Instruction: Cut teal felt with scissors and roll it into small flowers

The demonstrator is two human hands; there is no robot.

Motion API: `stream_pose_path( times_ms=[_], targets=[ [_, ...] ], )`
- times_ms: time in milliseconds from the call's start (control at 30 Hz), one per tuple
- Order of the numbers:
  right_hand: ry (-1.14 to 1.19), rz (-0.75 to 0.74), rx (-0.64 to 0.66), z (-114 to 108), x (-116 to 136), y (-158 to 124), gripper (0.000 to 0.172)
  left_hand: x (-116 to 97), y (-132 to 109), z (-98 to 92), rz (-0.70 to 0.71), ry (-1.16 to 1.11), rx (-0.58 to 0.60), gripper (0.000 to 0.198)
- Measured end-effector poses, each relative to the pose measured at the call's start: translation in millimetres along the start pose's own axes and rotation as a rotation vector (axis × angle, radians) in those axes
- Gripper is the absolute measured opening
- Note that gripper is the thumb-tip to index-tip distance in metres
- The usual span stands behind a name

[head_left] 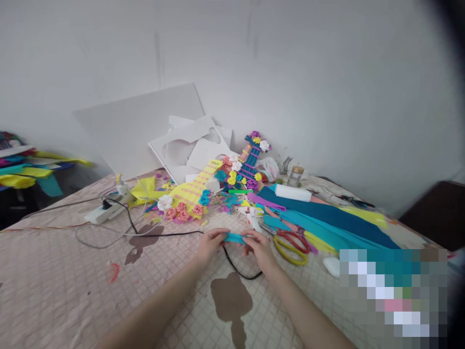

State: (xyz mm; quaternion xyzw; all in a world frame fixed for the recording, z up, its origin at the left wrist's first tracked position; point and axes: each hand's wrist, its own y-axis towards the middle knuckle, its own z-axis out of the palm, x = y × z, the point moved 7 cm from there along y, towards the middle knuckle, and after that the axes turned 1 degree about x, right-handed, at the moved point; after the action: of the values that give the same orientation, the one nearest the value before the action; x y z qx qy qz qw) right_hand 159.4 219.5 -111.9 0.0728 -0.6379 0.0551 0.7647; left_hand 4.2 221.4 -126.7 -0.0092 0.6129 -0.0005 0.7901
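Note:
A short strip of light blue crepe paper (234,238) stretches between my two hands above the table. My left hand (211,246) pinches its left end, and the fingers of my right hand (260,249) grip the right end. Just beyond them lies a white hot glue gun (250,215). To the left stands a yellow guitar-shaped cutout (194,191) trimmed with paper roses. Behind it leans a dark blue guitar-shaped piece (250,162) with purple strips and paper flowers. Scissors (292,247) with red and yellow handles rest right of my right hand.
A power strip (109,209) with cables sits at the left; a black cord (240,272) passes under my hands. Crepe paper sheets (327,215), a white roll (292,193) and a lidded jar (296,174) are at the right. White cut boards (178,145) lean on the wall.

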Motion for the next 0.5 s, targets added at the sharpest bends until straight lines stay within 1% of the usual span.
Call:
stream_pose_path(
  times_ms=[133, 233, 300, 400, 500],
  targets=[
    [-0.029, -0.051, 0.001, 0, 7, 0, 0.019, -1, 8, 4.6, -0.002, -0.059, 0.019, 0.024],
    [-0.065, -0.065, 0.031, 5, 10, -2, 0.015, 0, 7, 2.8, -0.02, -0.065, 0.027, 0.028],
    [-0.083, -0.066, 0.06, 8, 11, -4, 0.016, 0, 6, -0.2, -0.033, -0.042, 0.036, 0.029],
    [-0.09, -0.057, 0.096, 11, 8, -4, 0.025, -1, 4, -4.9, -0.041, 0.015, 0.061, 0.028],
    [-0.131, -0.015, 0.078, 9, 3, -3, 0.04, -4, 2, -7.4, -0.033, 0.06, 0.095, 0.033]
  ],
)
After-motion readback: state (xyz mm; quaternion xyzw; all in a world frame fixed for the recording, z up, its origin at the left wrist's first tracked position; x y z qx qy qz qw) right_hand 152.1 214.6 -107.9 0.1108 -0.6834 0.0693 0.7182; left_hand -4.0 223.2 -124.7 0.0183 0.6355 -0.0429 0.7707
